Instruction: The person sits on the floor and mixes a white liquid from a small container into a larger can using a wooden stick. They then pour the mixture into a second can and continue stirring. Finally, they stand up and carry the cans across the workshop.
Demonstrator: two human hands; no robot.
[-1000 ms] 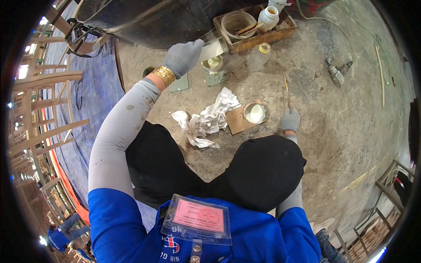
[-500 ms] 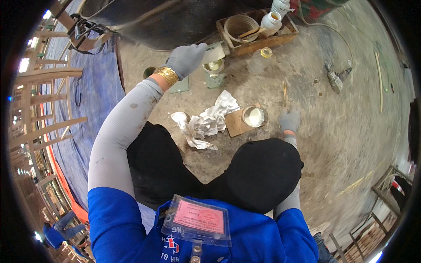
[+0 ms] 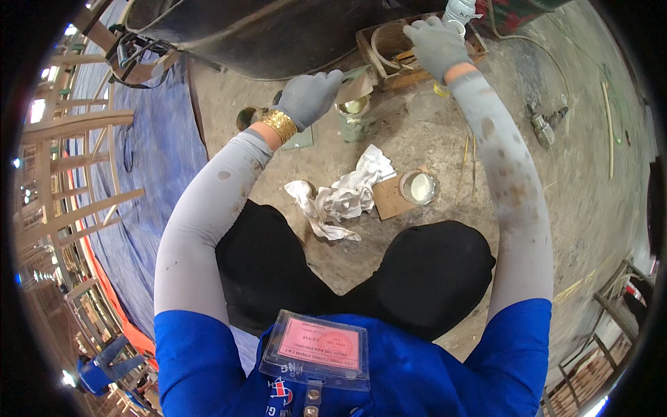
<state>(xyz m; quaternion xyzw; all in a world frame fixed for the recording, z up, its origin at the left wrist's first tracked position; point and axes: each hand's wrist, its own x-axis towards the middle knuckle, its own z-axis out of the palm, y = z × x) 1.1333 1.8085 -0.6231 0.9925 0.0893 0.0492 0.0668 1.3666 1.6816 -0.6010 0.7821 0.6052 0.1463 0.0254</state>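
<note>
My left hand [image 3: 309,97], in a grey glove, is closed round a flat scraper [image 3: 357,86]. Its wide blade slants over a small cup [image 3: 353,108] of pale paste. My right hand [image 3: 438,48], gloved alike, reaches over a wooden box [image 3: 479,46] at the far side. It covers most of a white jar there, and part of the jar's rim [image 3: 456,26] shows past the fingers. The fingers look bent, but whether they grip the jar is hidden. A round bowl [image 3: 383,43] stands in the box beside that hand, and a labelled white bottle [image 3: 460,10] rises behind it.
Nearer me lie a crumpled white cloth [image 3: 344,198] and a tub of white paste [image 3: 420,187] on brown card [image 3: 389,198]. Thin sticks [image 3: 465,153] lie to the right, a metal power tool [image 3: 545,126] farther off. A dark drum [image 3: 264,42] stands at the back; blue sheeting [image 3: 163,139] covers the left.
My right hand has swung up from the floor beside the tub to the wooden box. My left hand still holds the scraper over the cup. The view has shifted slightly.
</note>
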